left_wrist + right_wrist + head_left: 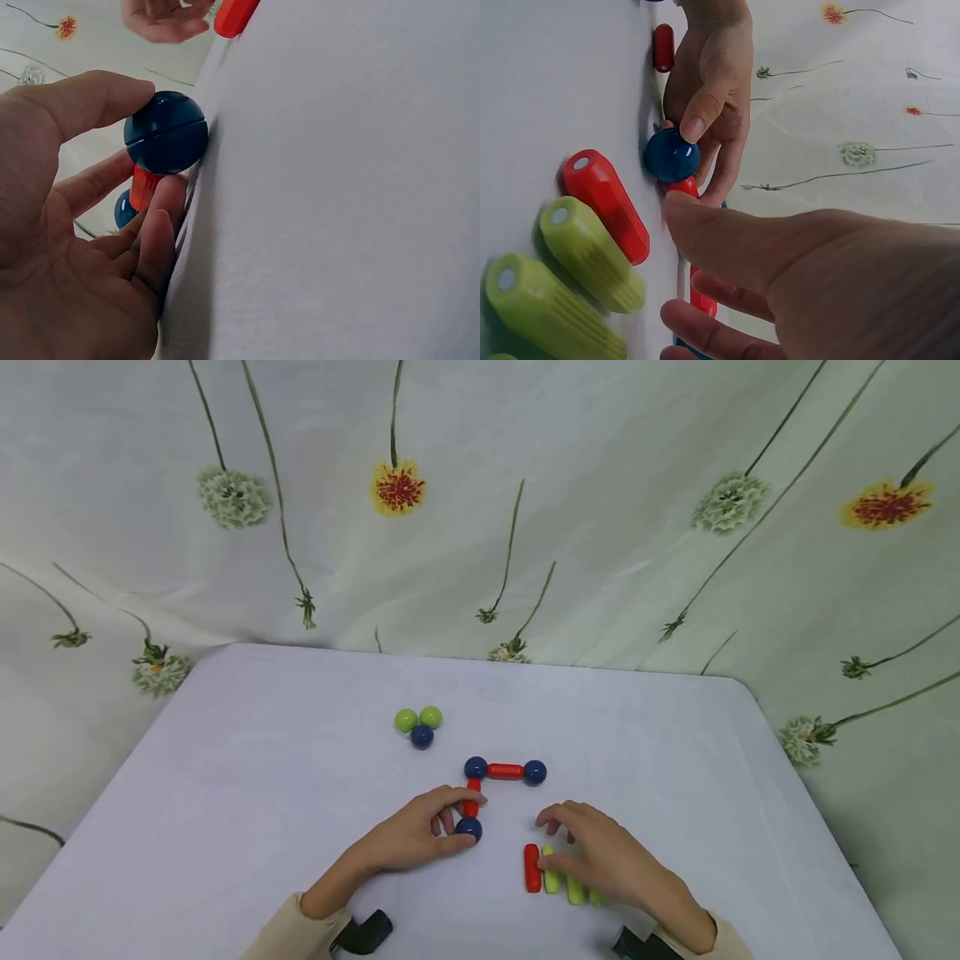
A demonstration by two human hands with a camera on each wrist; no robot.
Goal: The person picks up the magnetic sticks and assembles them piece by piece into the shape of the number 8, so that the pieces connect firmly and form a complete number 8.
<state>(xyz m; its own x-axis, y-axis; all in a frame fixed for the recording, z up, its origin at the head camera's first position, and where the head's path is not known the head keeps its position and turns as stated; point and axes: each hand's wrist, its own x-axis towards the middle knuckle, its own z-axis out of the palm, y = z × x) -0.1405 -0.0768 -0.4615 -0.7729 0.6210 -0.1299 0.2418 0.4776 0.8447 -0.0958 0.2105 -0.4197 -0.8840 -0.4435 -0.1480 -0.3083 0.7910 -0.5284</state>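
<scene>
Two red rods and three blue balls form an L on the table. One red rod (506,771) runs between the corner ball (476,767) and the right-hand ball (535,772). My left hand (415,831) holds the L's near end, thumb on the near blue ball (166,133) and fingers around the other red rod (471,808). My right hand (600,852) hovers, fingers loosely bent and holding nothing, beside a loose red rod (606,202) and several yellow-green rods (592,251). It partly covers the green rods in the head view.
Two green balls (431,717) and a blue ball (422,737) sit together farther back. Another red rod (663,48) lies beyond my left hand in the right wrist view. The white table (262,760) ends at a flower-printed cloth (450,552). Black devices (365,933) are worn at both wrists.
</scene>
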